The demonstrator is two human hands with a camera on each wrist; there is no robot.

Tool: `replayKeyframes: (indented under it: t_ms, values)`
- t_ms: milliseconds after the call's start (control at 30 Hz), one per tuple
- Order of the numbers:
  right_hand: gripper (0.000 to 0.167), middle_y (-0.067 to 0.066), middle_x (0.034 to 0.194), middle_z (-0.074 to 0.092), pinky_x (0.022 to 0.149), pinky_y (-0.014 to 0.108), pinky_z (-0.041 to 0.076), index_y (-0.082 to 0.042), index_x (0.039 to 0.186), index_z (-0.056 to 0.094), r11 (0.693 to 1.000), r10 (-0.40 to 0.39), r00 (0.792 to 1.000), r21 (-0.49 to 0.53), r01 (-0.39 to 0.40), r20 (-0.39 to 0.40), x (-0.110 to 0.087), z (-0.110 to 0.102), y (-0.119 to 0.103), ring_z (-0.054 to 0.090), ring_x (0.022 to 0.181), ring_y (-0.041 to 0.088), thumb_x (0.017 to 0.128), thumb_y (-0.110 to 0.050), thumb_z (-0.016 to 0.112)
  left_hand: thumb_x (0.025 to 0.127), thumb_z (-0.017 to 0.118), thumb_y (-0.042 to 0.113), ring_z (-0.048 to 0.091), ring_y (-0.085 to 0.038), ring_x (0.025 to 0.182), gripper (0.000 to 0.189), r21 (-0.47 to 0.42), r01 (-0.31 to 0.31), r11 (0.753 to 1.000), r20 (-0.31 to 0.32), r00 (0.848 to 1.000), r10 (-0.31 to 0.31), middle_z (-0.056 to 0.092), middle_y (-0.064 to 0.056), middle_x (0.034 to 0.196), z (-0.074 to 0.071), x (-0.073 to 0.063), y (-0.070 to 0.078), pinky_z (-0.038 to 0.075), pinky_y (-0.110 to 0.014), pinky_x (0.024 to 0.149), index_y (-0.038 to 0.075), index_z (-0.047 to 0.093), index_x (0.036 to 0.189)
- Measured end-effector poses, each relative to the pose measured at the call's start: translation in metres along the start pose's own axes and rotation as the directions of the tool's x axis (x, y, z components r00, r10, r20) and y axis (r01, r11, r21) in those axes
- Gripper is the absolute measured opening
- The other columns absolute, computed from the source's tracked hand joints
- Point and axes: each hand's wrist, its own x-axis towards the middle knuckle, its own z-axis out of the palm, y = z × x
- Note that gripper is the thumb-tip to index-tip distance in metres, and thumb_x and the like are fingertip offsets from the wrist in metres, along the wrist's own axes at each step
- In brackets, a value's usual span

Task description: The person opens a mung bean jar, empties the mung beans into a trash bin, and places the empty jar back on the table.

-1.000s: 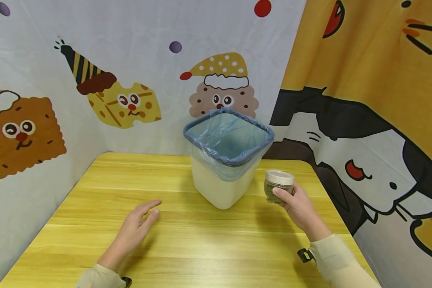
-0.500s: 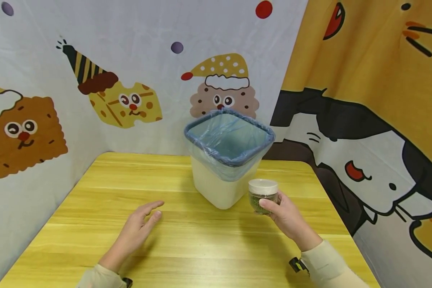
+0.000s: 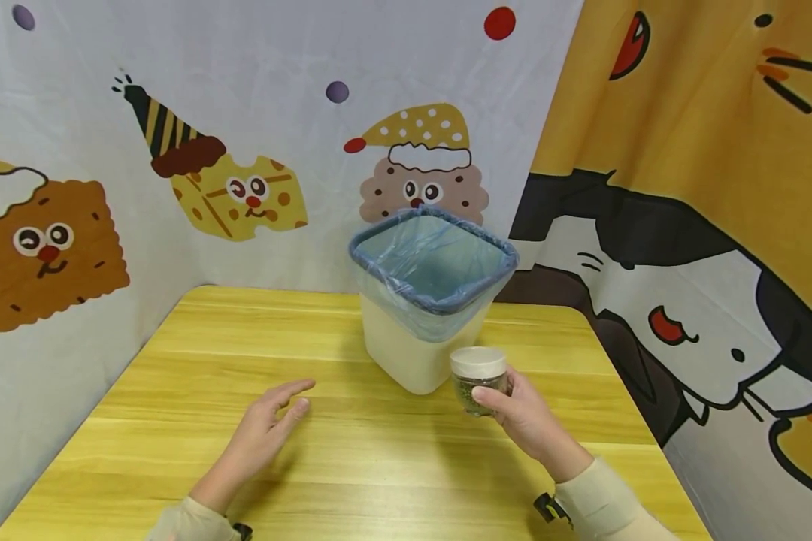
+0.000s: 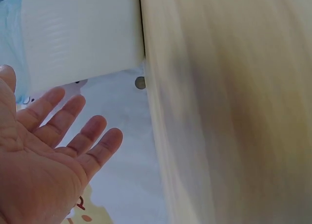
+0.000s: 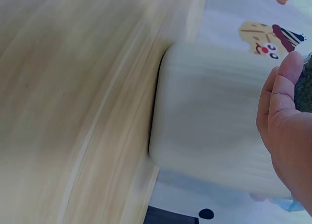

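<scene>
Behind everything, beyond both hands, stretches a white backdrop (image 3: 243, 45) printed with cartoon biscuits and cheese; ahead and to the right of the right hand it meets an orange curtain (image 3: 683, 128) bearing a large cartoon animal. Below both hands spreads the yellow wood-grain table (image 3: 379, 473). On it stands a cream bin (image 3: 406, 349), ahead and to the right of the left hand, ahead and to the left of the right one, its corner turned toward the person. A translucent blue liner (image 3: 440, 263) covers the bin's inside and folds over its rim, farther forward than either hand. The left hand (image 3: 260, 424) is raised off the table, its fingers relaxed, slightly bent and a little apart, nothing in its grasp. The right hand (image 3: 528, 417) is curled round a small glass jar (image 3: 464, 392), thumb across the near side, gripping it roughly upright above the table. The jar sits at that hand's fingertips, just in front of the bin. Its white lid (image 3: 478, 362) is on, above the thumb. Behind the right hand, by the cuff, is a small black fitting (image 3: 548, 509). Dark green granules (image 5: 304, 90) show inside the glass, next to the fingers.
</scene>
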Motion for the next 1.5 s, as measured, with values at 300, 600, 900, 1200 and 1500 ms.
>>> replayKeyframes:
  t_ms: [300,600,900,1200,1500]
  values:
    - [0.058,0.002,0.136,0.064,0.101,0.031,0.060,0.000,0.153,0.039,1.000,-0.008,0.999,0.013,0.007,0.045,-0.003,0.012,0.004,0.065,0.118,0.015,0.104,-0.014,0.065,0.114,0.053,0.020,0.062,-0.047,0.135,0.038,-0.041,-0.024,0.999,0.003,1.000,0.024,0.065,-0.019,0.149,0.005,0.000,0.013,0.055,-0.068,0.105,0.006,0.063,0.147]
    - [0.060,0.003,0.136,0.065,0.099,0.034,0.062,0.001,0.153,0.039,0.998,-0.039,0.997,0.060,0.035,0.073,0.000,0.026,0.005,0.066,0.118,0.017,0.102,-0.014,0.068,0.113,0.054,0.021,0.065,-0.041,0.133,0.037,-0.044,-0.030,0.999,-0.001,1.000,0.030,0.066,-0.015,0.149,0.015,0.004,0.023,0.056,-0.065,0.105,0.007,0.064,0.147]
    - [0.067,0.003,0.140,0.060,0.103,0.032,0.060,-0.001,0.157,0.035,0.995,-0.035,0.997,0.098,0.028,0.063,0.004,0.040,0.003,0.062,0.125,0.019,0.101,-0.015,0.070,0.113,0.055,0.022,0.066,-0.040,0.132,0.038,-0.068,-0.058,0.996,0.012,0.998,0.059,0.066,-0.013,0.150,0.020,0.009,0.040,0.057,-0.062,0.106,0.013,0.063,0.149]
    - [0.070,0.004,0.140,0.061,0.100,0.035,0.062,-0.002,0.159,0.036,0.990,-0.041,0.994,0.136,0.026,0.104,0.013,0.053,0.006,0.062,0.124,0.020,0.101,-0.018,0.073,0.113,0.056,0.026,0.066,-0.040,0.132,0.039,-0.123,-0.050,0.991,0.056,0.997,0.057,0.064,-0.012,0.151,0.025,0.018,0.054,0.058,-0.061,0.106,0.017,0.062,0.150]
    - [0.074,0.006,0.140,0.061,0.102,0.038,0.061,-0.003,0.158,0.037,0.992,-0.011,0.994,0.129,-0.003,0.109,0.019,0.066,0.010,0.061,0.126,0.023,0.098,-0.022,0.077,0.111,0.058,0.019,0.066,-0.033,0.134,0.039,-0.149,-0.105,0.983,0.066,0.991,0.116,0.066,-0.010,0.150,0.033,0.027,0.069,0.058,-0.050,0.110,0.014,0.063,0.149]
